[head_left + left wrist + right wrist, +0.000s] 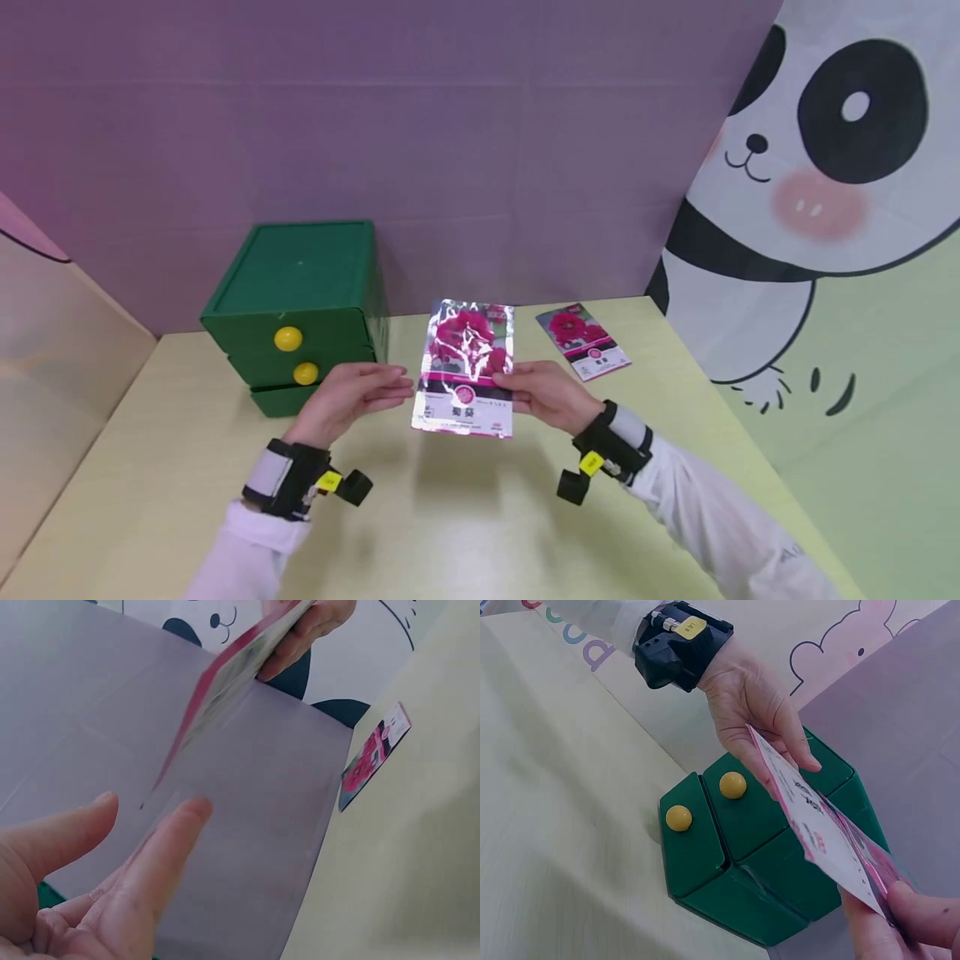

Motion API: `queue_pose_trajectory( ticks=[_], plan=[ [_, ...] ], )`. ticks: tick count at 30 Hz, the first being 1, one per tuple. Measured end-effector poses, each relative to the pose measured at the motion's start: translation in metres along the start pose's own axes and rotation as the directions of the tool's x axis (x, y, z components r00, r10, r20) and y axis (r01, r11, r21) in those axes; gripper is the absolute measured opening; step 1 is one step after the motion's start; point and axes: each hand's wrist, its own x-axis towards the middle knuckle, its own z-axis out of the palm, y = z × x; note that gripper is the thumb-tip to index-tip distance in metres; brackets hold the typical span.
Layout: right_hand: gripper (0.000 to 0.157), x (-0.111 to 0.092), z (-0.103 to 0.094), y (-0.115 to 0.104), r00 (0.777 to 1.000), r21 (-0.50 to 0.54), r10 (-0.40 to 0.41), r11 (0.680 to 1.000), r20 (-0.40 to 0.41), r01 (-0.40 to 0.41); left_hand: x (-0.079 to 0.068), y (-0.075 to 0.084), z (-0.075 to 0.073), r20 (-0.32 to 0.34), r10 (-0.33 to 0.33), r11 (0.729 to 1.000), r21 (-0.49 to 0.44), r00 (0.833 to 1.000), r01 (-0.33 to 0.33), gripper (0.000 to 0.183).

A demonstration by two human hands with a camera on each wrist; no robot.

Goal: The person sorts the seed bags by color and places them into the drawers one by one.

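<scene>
A shiny seed packet (pixel 465 367) with pink flowers is held up over the table. My right hand (pixel 551 392) pinches its right edge, thumb on the printed front and fingers behind. Beside the packet's left edge is my left hand (pixel 360 396), its thumb and fingers extended and apart, as the left wrist view shows too. In the right wrist view the packet (pixel 817 825) appears nearly edge-on, the left hand (pixel 754 712) just past its far edge. A second seed packet (pixel 583 340) with the same flower print lies flat on the table behind my right hand.
A green two-drawer box (pixel 300 267) with yellow knobs stands at the back left, behind my left hand. The pale wooden table (pixel 450 533) meets a purple backdrop (pixel 450 150) at the rear. A panda-printed wall (pixel 795 333) borders the right side.
</scene>
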Motion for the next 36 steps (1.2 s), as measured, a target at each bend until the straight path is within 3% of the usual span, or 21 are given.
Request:
queue_pose_trajectory(
  ticks=[6,14,16,22,36],
  plan=[
    [0.036,0.001,0.003,0.000,1.000,0.000,0.003,1.000,-0.004,-0.003,-0.004,0.004,-0.019,-0.015,0.012,0.998,-0.066,1.000,-0.013,0.045],
    [0.037,0.002,0.011,-0.004,1.000,-0.021,0.005,1.000,0.009,-0.005,-0.013,0.005,-0.039,-0.076,0.003,0.992,-0.127,0.997,-0.013,0.061],
    [0.037,0.003,0.013,-0.005,1.000,-0.021,0.007,1.000,0.011,-0.007,-0.015,0.005,-0.043,-0.094,-0.001,0.989,-0.145,0.996,-0.013,0.055],
    [0.036,0.004,0.017,-0.004,1.000,-0.021,0.010,1.000,0.010,-0.010,-0.022,0.003,-0.057,-0.107,0.000,0.962,-0.272,0.994,-0.029,0.012],
    [0.037,0.007,0.021,-0.005,1.000,-0.011,0.013,1.000,-0.001,-0.013,-0.036,-0.007,-0.089,-0.108,-0.020,0.911,-0.412,0.994,-0.026,0.018]
  ],
)
